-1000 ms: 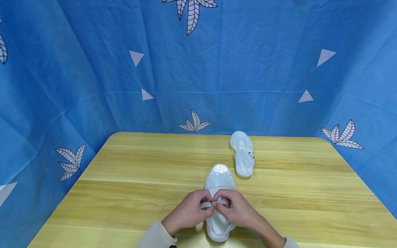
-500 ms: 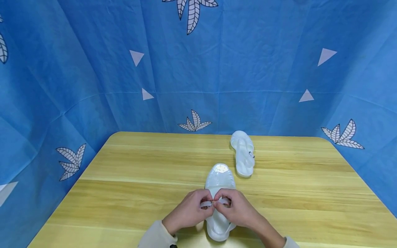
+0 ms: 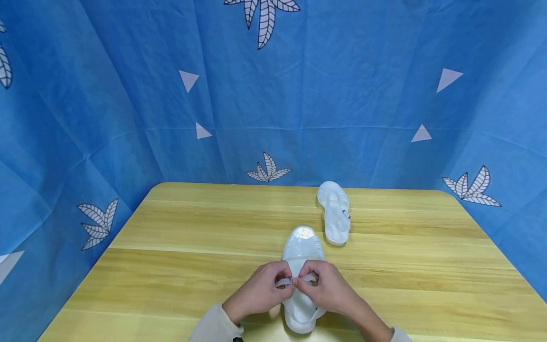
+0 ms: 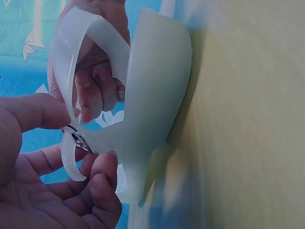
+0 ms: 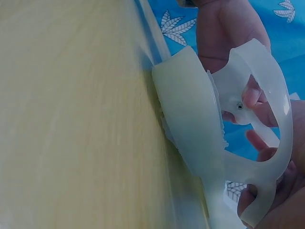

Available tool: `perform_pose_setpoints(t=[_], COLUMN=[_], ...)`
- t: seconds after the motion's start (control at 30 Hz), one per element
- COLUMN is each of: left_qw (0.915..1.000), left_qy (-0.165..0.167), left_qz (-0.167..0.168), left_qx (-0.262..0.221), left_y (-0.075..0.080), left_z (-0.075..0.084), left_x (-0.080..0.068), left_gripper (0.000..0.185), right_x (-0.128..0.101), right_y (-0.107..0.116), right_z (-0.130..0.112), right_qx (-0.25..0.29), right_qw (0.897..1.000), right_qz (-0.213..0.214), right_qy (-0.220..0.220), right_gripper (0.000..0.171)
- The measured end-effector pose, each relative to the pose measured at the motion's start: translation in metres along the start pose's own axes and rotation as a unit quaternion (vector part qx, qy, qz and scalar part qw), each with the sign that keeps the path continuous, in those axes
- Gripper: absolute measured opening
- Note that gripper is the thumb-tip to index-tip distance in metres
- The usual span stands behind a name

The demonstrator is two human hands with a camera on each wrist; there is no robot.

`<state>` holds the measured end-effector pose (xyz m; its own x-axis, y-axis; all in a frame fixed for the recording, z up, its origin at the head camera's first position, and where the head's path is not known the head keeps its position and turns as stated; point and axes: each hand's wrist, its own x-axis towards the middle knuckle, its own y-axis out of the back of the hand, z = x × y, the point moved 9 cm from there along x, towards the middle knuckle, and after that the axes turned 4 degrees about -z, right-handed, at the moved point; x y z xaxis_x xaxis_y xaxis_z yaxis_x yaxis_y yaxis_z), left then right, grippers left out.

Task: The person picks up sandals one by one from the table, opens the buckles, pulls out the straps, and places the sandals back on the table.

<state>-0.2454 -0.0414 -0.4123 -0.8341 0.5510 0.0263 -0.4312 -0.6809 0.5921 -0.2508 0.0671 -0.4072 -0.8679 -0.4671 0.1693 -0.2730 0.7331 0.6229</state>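
A translucent white sandal lies near the front edge of the wooden table, toe pointing away. My left hand pinches the strap end with its metal buckle over the sandal's middle. My right hand pinches the other strap end right beside it, fingertips almost touching. In the left wrist view the strap loops above the sole. The right wrist view shows the heel strap arching off the sole.
A second white sandal lies farther back, right of centre, apart from the first. Blue patterned cloth walls the table on three sides. Bare wood stretches left and right of my hands.
Both hands have kept their grip on the strap ends, shifting only slightly. The sandals have not moved.
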Motion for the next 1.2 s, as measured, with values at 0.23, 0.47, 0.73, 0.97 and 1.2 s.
perform_pose_setpoints(t=[0.23,0.47,0.73,0.97,1.2], left_qw=[1.0,0.9999,0.9994,0.9991,0.9996], left_qy=[-0.004,-0.01,-0.016,-0.008,-0.01], left_qz=[-0.001,0.003,0.015,0.02,0.015], left_qx=[-0.005,0.001,0.025,0.035,0.021], left_y=[0.001,0.002,0.002,0.002,0.002], left_z=[0.001,0.003,0.006,0.004,0.003], left_x=[0.0,-0.001,0.0,0.0,0.0], left_gripper=[0.012,0.012,0.009,0.01,0.01], right_x=[-0.001,-0.001,-0.01,-0.009,-0.007], right_y=[0.001,0.003,0.004,0.001,-0.001], right_z=[0.005,-0.007,-0.044,-0.044,-0.037], right_qx=[-0.005,-0.056,-0.256,-0.215,-0.18], right_qw=[0.999,0.998,0.96,0.973,0.981], right_qz=[0.002,0.014,0.064,0.034,0.018], right_qy=[-0.033,0.012,0.09,0.071,0.062], right_gripper=[0.024,0.014,0.009,0.011,0.01])
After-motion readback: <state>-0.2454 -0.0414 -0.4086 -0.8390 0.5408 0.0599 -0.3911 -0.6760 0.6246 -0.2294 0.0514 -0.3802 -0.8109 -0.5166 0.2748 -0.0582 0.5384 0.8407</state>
